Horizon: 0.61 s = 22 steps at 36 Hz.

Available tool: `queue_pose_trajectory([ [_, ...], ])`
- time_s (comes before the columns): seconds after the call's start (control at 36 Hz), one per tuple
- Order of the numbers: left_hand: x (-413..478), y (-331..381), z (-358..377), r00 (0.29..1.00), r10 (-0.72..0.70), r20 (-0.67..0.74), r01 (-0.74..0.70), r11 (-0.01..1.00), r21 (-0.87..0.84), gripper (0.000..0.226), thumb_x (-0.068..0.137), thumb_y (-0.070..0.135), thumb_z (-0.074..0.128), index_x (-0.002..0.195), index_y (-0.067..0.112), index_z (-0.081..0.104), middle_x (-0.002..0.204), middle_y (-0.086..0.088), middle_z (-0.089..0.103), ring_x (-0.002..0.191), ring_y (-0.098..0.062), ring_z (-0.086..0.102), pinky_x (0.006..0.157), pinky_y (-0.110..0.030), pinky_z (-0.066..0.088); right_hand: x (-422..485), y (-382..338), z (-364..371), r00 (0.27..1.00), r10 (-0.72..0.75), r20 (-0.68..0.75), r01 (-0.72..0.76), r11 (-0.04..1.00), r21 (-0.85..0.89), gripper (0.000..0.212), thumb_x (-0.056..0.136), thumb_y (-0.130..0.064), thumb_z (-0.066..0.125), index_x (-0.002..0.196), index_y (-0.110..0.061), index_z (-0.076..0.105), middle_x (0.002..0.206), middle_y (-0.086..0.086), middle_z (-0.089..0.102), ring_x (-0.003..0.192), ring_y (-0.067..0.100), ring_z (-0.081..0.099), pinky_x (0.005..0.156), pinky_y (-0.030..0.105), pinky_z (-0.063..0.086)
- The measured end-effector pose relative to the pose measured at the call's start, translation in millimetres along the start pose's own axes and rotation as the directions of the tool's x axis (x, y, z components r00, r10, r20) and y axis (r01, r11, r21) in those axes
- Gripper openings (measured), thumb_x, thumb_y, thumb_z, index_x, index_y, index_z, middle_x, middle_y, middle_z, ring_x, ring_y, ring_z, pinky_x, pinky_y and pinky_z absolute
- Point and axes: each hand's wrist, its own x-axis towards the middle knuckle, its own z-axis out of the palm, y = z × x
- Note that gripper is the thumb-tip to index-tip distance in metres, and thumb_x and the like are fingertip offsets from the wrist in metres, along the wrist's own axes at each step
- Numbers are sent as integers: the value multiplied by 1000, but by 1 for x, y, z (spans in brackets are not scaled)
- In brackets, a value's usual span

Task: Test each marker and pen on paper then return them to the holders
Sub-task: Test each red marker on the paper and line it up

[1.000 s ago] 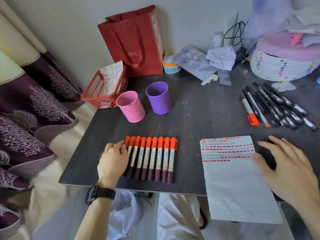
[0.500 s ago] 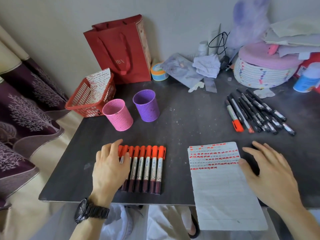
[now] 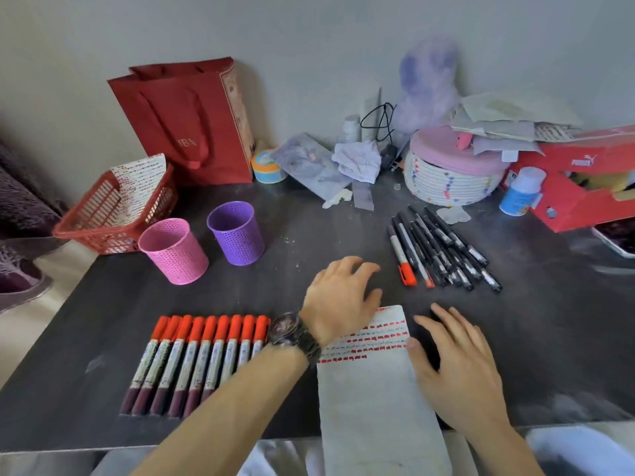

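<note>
A dark grey flat surface (image 3: 309,235) is carrying a row of orange-capped markers (image 3: 202,359) lying side by side, a lined paper sheet (image 3: 374,389) overhanging its near edge, and a fanned group of black pens (image 3: 443,249). A pink perforated holder (image 3: 173,250) and a purple perforated holder (image 3: 236,232) are standing upright beside a red plastic basket (image 3: 113,214).

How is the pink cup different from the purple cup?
The pink cup is light pink; the purple cup is violet. The pink cup stands nearer the person and nearer the red basket; the purple cup stands farther back, to its right. Both are upright, full of tiny holes, and show no pens inside.
</note>
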Motion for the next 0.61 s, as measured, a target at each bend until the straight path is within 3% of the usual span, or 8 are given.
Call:
queue_pose_trajectory([
  [0.11,28,22,8,994,79,70,-80,997,13,47,104,44,41,151,43,36,152,-2,41,139,-26,37,111,-42,37,1,1,-1,999,0,41,1,1000,-16,48,89,-45,52,126,-20,71,148,4,57,143,29,44,119,56,31],
  [0.25,44,27,15,984,122,128,-140,980,144,44,105,51,34,148,44,42,149,0,45,134,-26,43,105,-42,42,0,4,1,999,-11,36,12,1000,-28,51,91,-49,47,127,-21,70,148,4,57,143,28,44,119,56,31],
  [0.36,41,20,20,994,57,92,-69,988,139,41,104,54,35,133,34,56,137,1,52,127,-22,46,97,-40,45,1,6,2,999,-22,29,23,999,-26,61,91,-56,35,127,-21,70,148,5,57,143,29,45,119,56,31],
  [0.61,37,-14,7,990,-120,79,111,987,120,19,103,29,50,120,20,55,120,-5,53,108,-27,52,86,-43,53,2,7,3,999,-29,37,30,999,-27,61,91,-56,35,128,-22,69,149,4,55,144,28,42,120,55,28],
])
